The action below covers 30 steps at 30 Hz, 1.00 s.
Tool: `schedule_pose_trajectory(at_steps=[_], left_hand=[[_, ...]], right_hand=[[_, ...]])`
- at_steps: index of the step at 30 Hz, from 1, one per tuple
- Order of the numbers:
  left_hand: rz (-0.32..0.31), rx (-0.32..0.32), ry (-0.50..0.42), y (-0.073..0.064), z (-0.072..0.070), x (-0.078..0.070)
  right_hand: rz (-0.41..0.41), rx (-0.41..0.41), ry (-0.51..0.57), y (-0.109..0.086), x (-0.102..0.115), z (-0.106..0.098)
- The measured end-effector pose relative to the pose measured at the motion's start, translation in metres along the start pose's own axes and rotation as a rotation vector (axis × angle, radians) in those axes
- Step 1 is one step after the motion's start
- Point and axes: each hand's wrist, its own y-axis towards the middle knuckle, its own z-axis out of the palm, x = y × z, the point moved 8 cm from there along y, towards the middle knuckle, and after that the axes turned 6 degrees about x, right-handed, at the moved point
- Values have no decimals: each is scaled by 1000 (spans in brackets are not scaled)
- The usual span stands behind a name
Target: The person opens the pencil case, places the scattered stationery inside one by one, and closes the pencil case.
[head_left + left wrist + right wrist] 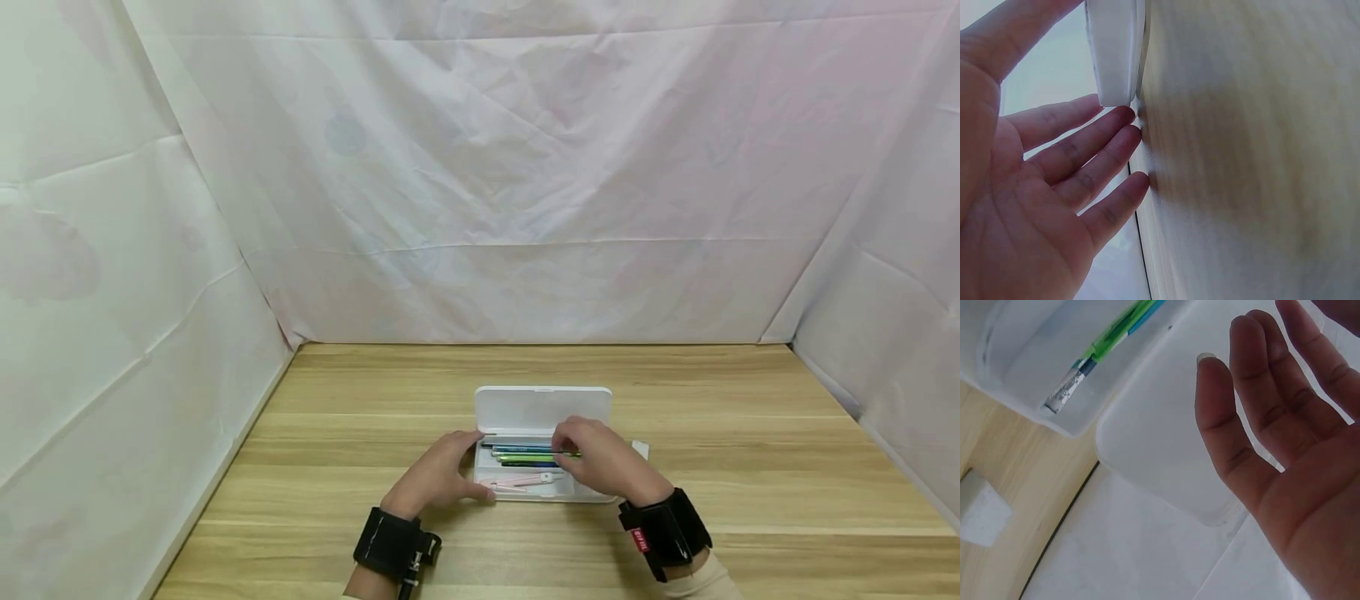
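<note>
An open white pencil case lies on the table with its lid raised at the back. Inside are a blue pencil, a green pencil with a silvery end, a dark pencil and a pink compass. My left hand spans the case's left end, thumb at the near corner and forefinger at the far one, fingers fairly straight. Over the case, my right hand pinches the green pencil between thumb and forefinger; those fingertips fall outside the right wrist view.
A small white block, perhaps an eraser, lies just right of the case. The wood-grain table is bordered by white cloth at the back and on both sides. Each wrist wears a black strap.
</note>
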Motion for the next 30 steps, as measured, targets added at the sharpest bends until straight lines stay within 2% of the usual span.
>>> schedule_pose_trajectory(at_steps=[11, 30], left_hand=[[4, 2, -5, 0, 0, -1], [15, 6, -14, 0, 0, 0]], right_hand=[[175, -70, 10, -8, -27, -19], [325, -62, 29, -18, -52, -29]])
